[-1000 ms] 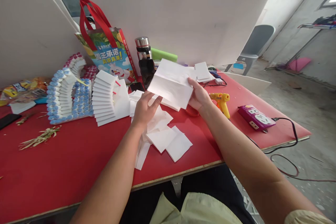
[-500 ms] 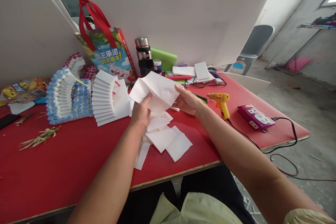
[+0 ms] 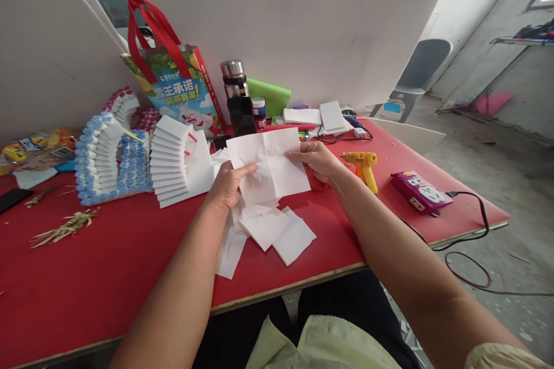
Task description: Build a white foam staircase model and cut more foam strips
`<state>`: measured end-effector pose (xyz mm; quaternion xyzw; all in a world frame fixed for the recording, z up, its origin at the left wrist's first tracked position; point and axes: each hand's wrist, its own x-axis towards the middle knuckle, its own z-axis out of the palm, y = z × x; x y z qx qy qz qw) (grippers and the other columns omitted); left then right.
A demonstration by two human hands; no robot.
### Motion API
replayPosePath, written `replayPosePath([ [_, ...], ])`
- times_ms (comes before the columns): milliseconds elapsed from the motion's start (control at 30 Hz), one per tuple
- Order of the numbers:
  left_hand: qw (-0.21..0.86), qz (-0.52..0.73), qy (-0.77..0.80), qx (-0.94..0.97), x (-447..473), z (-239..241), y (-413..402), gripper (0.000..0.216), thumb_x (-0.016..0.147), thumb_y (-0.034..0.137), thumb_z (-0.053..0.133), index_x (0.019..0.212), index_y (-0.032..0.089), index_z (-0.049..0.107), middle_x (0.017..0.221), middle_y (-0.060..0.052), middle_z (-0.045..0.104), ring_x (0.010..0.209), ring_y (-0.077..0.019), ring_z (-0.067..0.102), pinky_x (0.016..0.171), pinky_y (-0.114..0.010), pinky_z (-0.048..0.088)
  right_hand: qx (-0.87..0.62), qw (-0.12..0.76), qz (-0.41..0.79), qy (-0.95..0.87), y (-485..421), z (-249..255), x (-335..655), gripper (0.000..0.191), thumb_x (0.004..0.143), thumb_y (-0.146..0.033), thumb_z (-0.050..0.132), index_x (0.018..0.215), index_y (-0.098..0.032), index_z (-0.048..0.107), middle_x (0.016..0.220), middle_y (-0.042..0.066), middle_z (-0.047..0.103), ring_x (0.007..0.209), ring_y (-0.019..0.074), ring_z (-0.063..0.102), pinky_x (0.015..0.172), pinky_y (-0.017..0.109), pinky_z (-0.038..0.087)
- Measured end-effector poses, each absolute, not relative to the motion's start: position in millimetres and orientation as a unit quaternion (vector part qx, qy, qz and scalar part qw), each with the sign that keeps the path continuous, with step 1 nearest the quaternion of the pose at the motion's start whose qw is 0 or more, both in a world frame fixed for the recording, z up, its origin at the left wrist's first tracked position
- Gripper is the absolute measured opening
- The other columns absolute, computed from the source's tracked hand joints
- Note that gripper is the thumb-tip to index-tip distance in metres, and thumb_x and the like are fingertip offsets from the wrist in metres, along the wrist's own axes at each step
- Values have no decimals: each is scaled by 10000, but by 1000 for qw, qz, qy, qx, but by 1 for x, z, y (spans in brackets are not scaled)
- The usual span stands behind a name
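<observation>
A white paper napkin (image 3: 272,164), creased down its middle, is stretched between my two hands above the table. My left hand (image 3: 231,183) pinches its left side, thumb on top. On the right edge, my right hand (image 3: 319,161) grips it between thumb and fingers. Beneath lie several more white napkins, some folded into squares, such as the folded napkin (image 3: 294,236) nearest the front edge. To the left of my left hand stands a fanned stack of white pieces (image 3: 168,164), with a white sheet beside it.
A yellow glue gun (image 3: 366,168) and a purple power strip (image 3: 419,193) with a cord are on the right of the red table (image 3: 130,277). A shopping bag (image 3: 182,92), a steel flask (image 3: 236,92) and blue-and-white folded pieces (image 3: 97,161) stand behind and left. A white board (image 3: 303,40) rises behind.
The napkin has been opened flatter and lowered slightly, its creases now showing. My right hand has shifted from an open, spread pose to gripping its right edge.
</observation>
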<state>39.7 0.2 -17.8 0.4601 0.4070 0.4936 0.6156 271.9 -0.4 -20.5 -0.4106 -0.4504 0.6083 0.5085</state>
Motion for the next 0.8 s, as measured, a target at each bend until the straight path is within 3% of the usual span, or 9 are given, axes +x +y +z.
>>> replayPosePath([
  [233, 605, 505, 415, 454, 36, -17, 3, 448, 563, 310, 925, 931, 111, 763, 873, -123, 784, 798, -309, 741, 755, -414, 595, -401, 502, 596, -483, 4, -22, 282, 304, 598, -385, 916, 799, -198, 785, 805, 53, 774, 748, 232, 718, 658, 340, 592],
  [533, 626, 507, 361, 470, 33, -21, 6, 388, 660, 305, 874, 992, 133, 768, 944, -115, 786, 826, -279, 742, 743, -362, 582, -364, 509, 637, -450, -4, -9, 285, 333, 566, -254, 908, 871, -191, 791, 860, 50, 788, 776, 231, 734, 770, 397, 611],
  [800, 634, 530, 342, 448, 34, -19, 7, 310, 617, 208, 856, 911, 147, 781, 853, -70, 779, 772, -214, 719, 753, -304, 548, -377, 510, 651, -417, 3, -16, 289, 229, 636, -189, 829, 858, -176, 772, 786, 45, 764, 669, 198, 699, 605, 314, 577],
])
